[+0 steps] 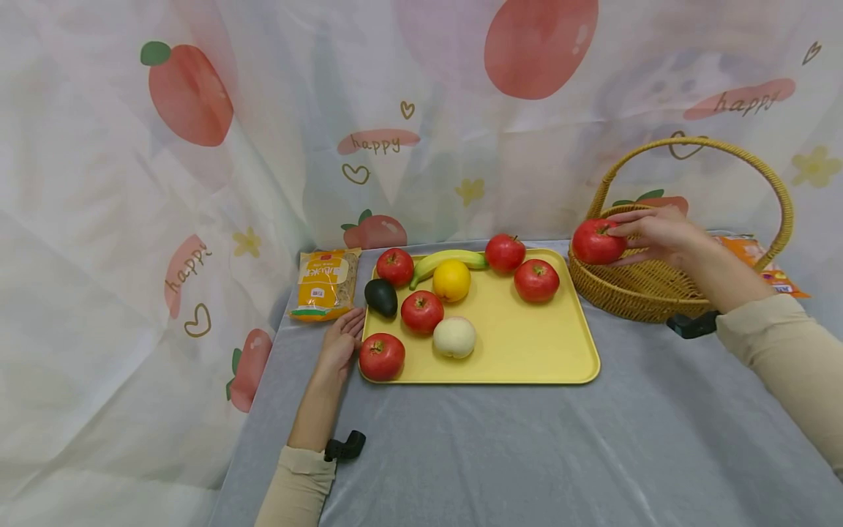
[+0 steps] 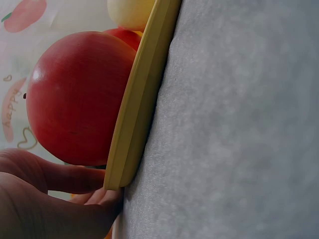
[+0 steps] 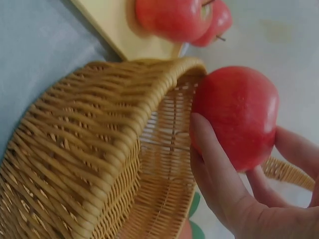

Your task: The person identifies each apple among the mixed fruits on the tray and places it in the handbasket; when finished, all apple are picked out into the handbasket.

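Observation:
My right hand (image 1: 658, 233) grips a red apple (image 1: 598, 241) between thumb and fingers, over the left rim of the wicker basket (image 1: 642, 311). The right wrist view shows this apple (image 3: 237, 117) just above the woven rim. At the left edge of the yellow tray (image 1: 527, 359), my left hand (image 1: 340, 344) holds the rim; its thumb and fingers meet the tray corner in the left wrist view. Beside that hand on the tray lies another red apple (image 1: 382, 357). Further on are an avocado (image 1: 381, 298), a banana (image 1: 428, 265), an orange (image 1: 451, 280), a pale round fruit (image 1: 454, 337) and several more apples (image 1: 536, 280).
A yellow food packet (image 1: 324, 284) stands left of the tray, beyond my left hand. An orange packet (image 1: 757, 256) lies partly hidden behind the basket. The tall basket handle (image 1: 698, 140) arches over the right arm's side. A printed curtain hangs behind the grey cloth.

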{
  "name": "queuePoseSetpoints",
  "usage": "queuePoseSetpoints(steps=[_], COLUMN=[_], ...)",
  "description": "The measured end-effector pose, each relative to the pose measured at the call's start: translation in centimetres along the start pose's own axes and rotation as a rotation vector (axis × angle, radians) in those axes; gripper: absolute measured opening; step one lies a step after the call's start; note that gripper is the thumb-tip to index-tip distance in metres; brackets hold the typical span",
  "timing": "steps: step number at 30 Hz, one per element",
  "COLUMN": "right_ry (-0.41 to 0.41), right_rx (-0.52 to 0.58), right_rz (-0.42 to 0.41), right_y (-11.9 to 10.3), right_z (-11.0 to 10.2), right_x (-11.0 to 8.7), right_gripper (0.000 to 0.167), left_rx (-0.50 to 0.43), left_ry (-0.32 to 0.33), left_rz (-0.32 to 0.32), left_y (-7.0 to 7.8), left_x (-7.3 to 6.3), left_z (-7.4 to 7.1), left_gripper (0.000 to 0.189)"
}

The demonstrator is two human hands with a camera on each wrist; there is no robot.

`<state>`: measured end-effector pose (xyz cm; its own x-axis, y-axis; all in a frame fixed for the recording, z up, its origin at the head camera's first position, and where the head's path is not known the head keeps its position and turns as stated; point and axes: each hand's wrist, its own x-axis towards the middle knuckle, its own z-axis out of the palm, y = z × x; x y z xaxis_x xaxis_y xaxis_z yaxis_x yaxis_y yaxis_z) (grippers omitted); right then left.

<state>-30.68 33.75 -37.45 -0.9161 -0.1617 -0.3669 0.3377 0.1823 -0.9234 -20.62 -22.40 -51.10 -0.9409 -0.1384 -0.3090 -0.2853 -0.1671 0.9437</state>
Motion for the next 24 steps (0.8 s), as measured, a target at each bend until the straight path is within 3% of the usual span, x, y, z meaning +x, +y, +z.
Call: queuePoseSetpoints(steps=[9, 16, 24], right_ry=[-0.048, -0.122, -0.251], right_rx=[-0.050, -0.109, -0.106], right_rz=[0.045, 0.084, 0.194], right_y=[0.0, 0.2, 0.5], right_z=[-1.2, -2.3, -3.6], right_x=[1.3, 2.9, 4.9], right_gripper=[0.012, 0.038, 0.034], left_rx=[0.003, 0.000, 0.010], left_ry=[0.002, 0.004, 0.012], left_rz=[-0.007, 0.003, -0.013], left_y=[0.1, 0.1, 0.0], left_x=[-0.1, -0.1, -0.1], left_z=[0.1, 0.0, -0.1], left_gripper=[0.087, 0.088, 0.088])
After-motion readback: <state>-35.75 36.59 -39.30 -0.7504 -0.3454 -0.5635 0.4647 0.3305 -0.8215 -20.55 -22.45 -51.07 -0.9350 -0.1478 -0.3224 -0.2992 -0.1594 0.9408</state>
